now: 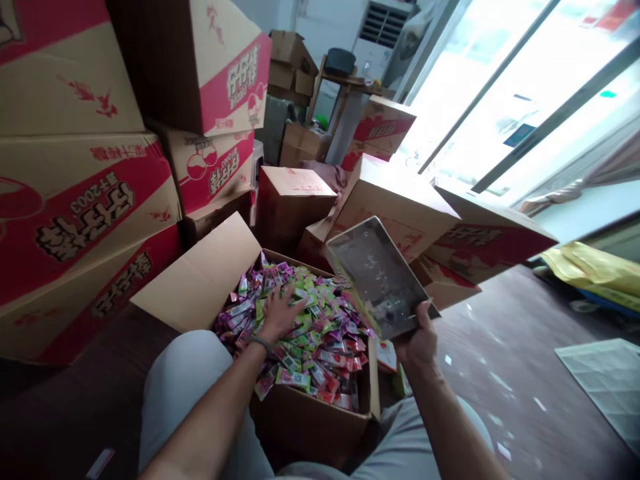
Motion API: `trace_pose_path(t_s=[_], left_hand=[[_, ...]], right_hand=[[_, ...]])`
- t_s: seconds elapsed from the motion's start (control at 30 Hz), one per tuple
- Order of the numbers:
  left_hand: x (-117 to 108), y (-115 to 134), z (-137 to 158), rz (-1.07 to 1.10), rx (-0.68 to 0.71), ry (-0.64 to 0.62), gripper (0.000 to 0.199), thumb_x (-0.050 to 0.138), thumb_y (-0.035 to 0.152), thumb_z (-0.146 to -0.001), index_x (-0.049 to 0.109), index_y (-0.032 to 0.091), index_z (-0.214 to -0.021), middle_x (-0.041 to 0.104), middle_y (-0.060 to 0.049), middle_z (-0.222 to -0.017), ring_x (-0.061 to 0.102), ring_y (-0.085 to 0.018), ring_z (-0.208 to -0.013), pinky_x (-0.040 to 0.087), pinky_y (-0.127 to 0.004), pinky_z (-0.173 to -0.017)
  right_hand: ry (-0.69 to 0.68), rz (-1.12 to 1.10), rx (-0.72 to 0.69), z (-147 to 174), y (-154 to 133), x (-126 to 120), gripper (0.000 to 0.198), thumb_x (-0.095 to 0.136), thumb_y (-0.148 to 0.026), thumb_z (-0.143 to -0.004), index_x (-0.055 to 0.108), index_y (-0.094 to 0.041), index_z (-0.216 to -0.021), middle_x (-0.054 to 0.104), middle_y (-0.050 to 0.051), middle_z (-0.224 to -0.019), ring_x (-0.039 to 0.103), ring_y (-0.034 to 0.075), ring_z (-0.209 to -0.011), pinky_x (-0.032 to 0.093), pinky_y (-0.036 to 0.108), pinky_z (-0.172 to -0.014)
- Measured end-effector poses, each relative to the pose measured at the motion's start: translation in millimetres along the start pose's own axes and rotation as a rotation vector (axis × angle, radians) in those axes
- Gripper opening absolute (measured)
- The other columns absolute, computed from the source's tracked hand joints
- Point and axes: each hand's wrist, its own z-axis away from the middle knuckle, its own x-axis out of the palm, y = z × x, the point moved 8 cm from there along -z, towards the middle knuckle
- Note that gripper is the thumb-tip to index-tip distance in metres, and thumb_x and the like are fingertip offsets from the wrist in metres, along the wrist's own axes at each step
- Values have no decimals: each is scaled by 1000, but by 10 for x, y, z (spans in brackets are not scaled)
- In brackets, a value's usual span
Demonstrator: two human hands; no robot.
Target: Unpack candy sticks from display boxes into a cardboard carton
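Observation:
An open cardboard box (320, 417) stands between my knees, filled with small wrapped candy packets (320, 320) in purple, green and red. My left hand (280, 312) lies on top of the packets with its fingers spread, and it holds nothing that I can see. Gripped at its lower right corner by my right hand (420, 340), a dark rectangular tray (377, 277) is tilted above the right side of the box. Faint pale marks show on the tray's flat face. The fingers behind the tray are hidden.
Printed cartons (85, 213) are stacked high at the left. More cartons (395, 200) stand just beyond the box and to the right. A pale ridged panel (605, 387) lies on the floor (495, 347), where paper scraps are scattered. A yellow bag (595, 270) is at the far right.

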Motion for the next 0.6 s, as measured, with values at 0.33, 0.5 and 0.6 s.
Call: trace_pose_path(t_s=[0.33,0.5,0.6], left_hand=[[1441,415,730,-625,520,-404,72,68,63,-79,53,37,-145,41,-14,-158,31,-50,-144,12,-73,-116],[1637,533,1035,-615,667,-542,69,67,64,-80,56,35,-142,52,-11,-150,41,-45,-139,22,-66,-118],[1517,583,926,-649,666,-575,65,62,63,-85,61,26,-138,52,-11,-150,40,-44,-140,20,-66,-119]], right_hand=[[200,-80,55,388,-97,-998,52,75,-53,-80,68,-21,-120,76,3,-105,72,19,-91,63,35,-82],[263,22,16,397,-141,-1392,47,68,-57,-83,69,-22,-115,74,7,-112,70,23,-104,62,36,-82],[316,22,9,439,-223,-1539,51,67,-60,-80,70,-24,-116,71,6,-121,68,26,-111,61,43,-88]])
